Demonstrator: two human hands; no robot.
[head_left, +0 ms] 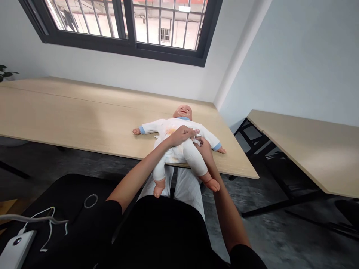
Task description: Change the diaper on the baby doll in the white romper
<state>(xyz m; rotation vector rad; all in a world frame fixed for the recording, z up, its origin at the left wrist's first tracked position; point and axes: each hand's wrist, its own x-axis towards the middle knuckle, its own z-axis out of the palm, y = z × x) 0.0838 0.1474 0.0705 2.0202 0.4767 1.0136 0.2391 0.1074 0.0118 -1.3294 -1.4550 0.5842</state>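
Note:
A baby doll (183, 112) in a white suit with blue collar and cuffs lies on its back at the table's front edge, its legs hanging over. Around its hips is a white diaper (176, 154), its front partly hidden by my hands. My left hand (183, 135) rests across the doll's waist, fingers bent and closed on the diaper's upper edge. At the doll's hip on the right, my right hand (202, 145) pinches a white diaper tab (197, 140) between thumb and fingers. An orange stain shows on the suit's chest.
The wooden table (84, 112) runs far to the left below a barred window (126, 26). A second table (308, 145) stands to the right across a gap. On a black chair (70, 194) at the left lie a white power bank (18, 248) and cables.

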